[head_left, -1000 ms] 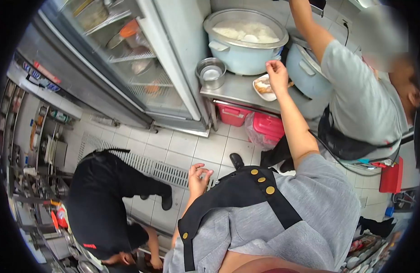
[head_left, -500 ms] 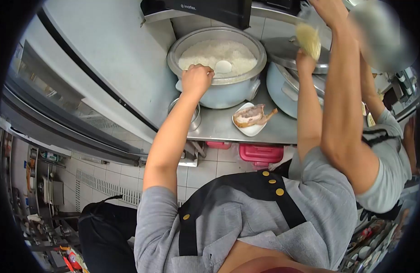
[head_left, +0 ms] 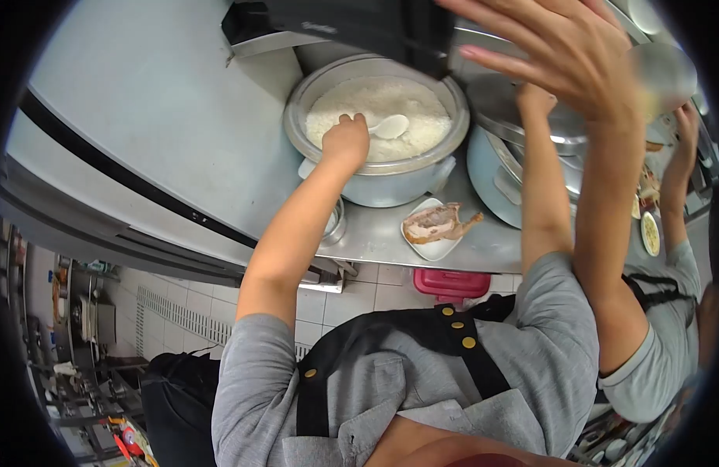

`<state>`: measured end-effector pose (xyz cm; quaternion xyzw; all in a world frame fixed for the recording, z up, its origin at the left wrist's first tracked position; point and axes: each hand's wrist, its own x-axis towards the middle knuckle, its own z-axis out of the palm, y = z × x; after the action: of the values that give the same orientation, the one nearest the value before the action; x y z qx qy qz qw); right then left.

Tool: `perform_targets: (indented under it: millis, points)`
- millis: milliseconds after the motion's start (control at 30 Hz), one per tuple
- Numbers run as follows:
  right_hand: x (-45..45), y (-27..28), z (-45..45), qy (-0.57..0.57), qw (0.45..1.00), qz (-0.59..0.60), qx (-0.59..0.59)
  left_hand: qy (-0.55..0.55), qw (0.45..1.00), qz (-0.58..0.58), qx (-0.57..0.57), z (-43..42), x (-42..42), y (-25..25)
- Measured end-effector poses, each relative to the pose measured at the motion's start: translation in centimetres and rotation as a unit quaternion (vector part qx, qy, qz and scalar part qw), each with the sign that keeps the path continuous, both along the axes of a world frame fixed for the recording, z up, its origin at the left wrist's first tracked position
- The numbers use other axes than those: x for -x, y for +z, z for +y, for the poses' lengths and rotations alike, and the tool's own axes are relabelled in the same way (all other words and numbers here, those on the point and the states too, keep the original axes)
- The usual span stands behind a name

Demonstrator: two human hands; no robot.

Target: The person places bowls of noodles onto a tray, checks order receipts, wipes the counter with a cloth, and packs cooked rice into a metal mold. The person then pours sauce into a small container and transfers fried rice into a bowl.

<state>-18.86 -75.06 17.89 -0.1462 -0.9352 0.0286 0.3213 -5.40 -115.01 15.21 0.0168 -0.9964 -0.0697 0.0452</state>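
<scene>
My left hand (head_left: 347,142) is curled tight on the scoop (head_left: 392,126), over the rice (head_left: 359,97); my right hand (head_left: 536,101) is at the lid (head_left: 490,97), grip I can't tell; a co-worker's splayed hand (head_left: 573,62) blocks part of that lid; chicken (head_left: 435,226) on a plate (head_left: 435,251) just beside the pot (head_left: 390,187).

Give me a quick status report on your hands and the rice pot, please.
Left hand gripping spoon inside rice pot. Right hand near metal lid, hold unclear. Co-worker's hand blocking part of upper view.

A white scoop (head_left: 393,126), its bowl end pointing right, rests on white rice (head_left: 410,97) in a round, pale-blue, silver-rimmed cooker (head_left: 386,189) standing uncovered on a metal desk (head_left: 488,253).
</scene>
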Motion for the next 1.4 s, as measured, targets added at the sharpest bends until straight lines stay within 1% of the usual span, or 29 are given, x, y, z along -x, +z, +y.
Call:
perform_targets:
  millis: [67,100,200,233,267,300,333,400,467,533,600,667,700,733,800,833,867,933,967,1000,1067,1100,1133,1200,1233,1267,1300,1333,1400]
  points:
    - [3.1,0.1,2.7,-0.040,0.996,-0.077,0.012,-0.061,0.992,0.073,0.080,-0.7,-3.6,2.5]
    - [4.3,0.0,3.8,-0.054,0.992,-0.115,0.020,-0.050,0.993,0.070,0.083,-1.8,-4.4,2.1]
    - [7.5,-0.7,5.9,-0.079,0.979,-0.185,0.030,-0.044,0.995,0.080,0.045,-4.8,-7.5,1.2]
    - [8.1,-0.4,6.4,-0.090,0.973,-0.210,0.022,-0.021,0.990,0.142,-0.005,-5.1,-8.7,1.4]
    - [8.6,0.0,6.8,-0.091,0.973,-0.212,0.015,0.001,0.977,0.206,-0.053,-5.4,-9.4,1.5]
    - [8.7,0.6,7.1,-0.096,0.973,-0.211,0.005,0.004,0.973,0.225,-0.049,-5.9,-9.8,0.6]
    - [8.7,1.4,7.5,-0.094,0.975,-0.204,-0.007,0.007,0.974,0.222,-0.051,-6.5,-9.7,-0.4]
    - [7.8,2.8,7.8,-0.095,0.979,-0.181,-0.029,-0.001,0.990,0.138,-0.010,-7.3,-9.3,-2.3]
    - [6.6,4.9,8.7,-0.089,0.985,-0.136,-0.049,-0.001,0.988,0.150,-0.036,-7.1,-9.1,-1.1]
    - [5.2,6.3,9.8,-0.075,0.991,-0.091,-0.066,-0.015,0.954,0.265,-0.139,-6.2,-9.6,-0.1]
    - [3.6,6.6,10.2,-0.056,0.994,-0.067,-0.073,-0.044,0.965,0.217,-0.144,-5.7,-9.9,-0.2]
    - [2.2,6.0,10.0,-0.022,0.995,-0.072,-0.070,-0.092,0.948,0.160,-0.258,-4.3,-10.0,0.5]
    - [1.0,5.4,9.2,0.010,0.996,-0.062,-0.068,-0.120,0.918,0.167,-0.340,-3.6,-10.1,1.0]
    - [-0.2,5.8,8.3,0.055,0.996,-0.011,-0.071,-0.126,0.916,0.168,-0.342,-3.4,-9.5,1.2]
    - [-0.5,6.3,7.5,0.071,0.996,-0.005,-0.059,-0.160,0.956,0.008,-0.245,-3.0,-8.3,0.9]
    - [-0.5,6.5,7.5,0.092,0.995,0.001,-0.046,-0.120,0.955,0.018,-0.269,-3.0,-7.8,0.8]
    - [-0.6,6.5,7.4,0.089,0.995,-0.001,-0.048,-0.122,0.954,0.016,-0.272,-3.3,-7.2,0.9]
    - [-1.2,6.7,6.0,0.122,0.991,-0.034,-0.036,-0.043,0.977,0.054,-0.203,-3.9,-6.3,1.2]
    - [-1.9,6.8,5.0,0.134,0.990,-0.021,-0.030,-0.067,0.963,0.122,-0.229,-3.8,-6.7,1.0]
    - [-2.3,6.8,4.1,0.132,0.991,-0.023,-0.029,-0.069,0.964,0.119,-0.229,-3.6,-6.9,0.7]
    - [-3.2,6.7,2.6,0.193,0.980,-0.038,-0.011,-0.186,0.959,0.166,-0.137,-3.5,-7.4,-0.4]
    - [-3.5,6.5,1.5,0.225,0.974,-0.007,0.005,-0.152,0.979,0.120,-0.061,-3.8,-7.4,-0.7]
    - [-3.6,6.1,0.3,0.226,0.974,-0.009,0.004,-0.150,0.980,0.118,-0.062,-4.2,-7.9,-0.4]
    - [-3.3,5.5,-2.7,0.295,0.953,0.068,-0.013,-0.021,0.973,0.175,-0.149,-5.8,-8.7,0.4]
    - [-3.3,5.3,-5.1,0.289,0.956,0.055,0.006,0.006,0.955,0.201,-0.216,-6.9,-9.9,0.2]
    - [-3.4,4.9,-7.5,0.282,0.958,0.042,0.026,0.010,0.956,0.201,-0.214,-7.7,-10.9,-0.7]
    - [-2.5,4.0,-9.4,0.310,0.950,0.041,0.018,0.015,0.871,0.249,-0.423,-8.3,-11.9,-2.4]
    - [-1.5,3.2,-11.3,0.339,0.940,0.040,0.010,0.019,0.739,0.287,-0.609,-8.8,-13.3,-4.0]
    - [-3.1,3.1,-17.4,0.349,0.935,-0.008,0.064,0.046,0.731,0.284,-0.619,-9.5,-17.8,-6.1]
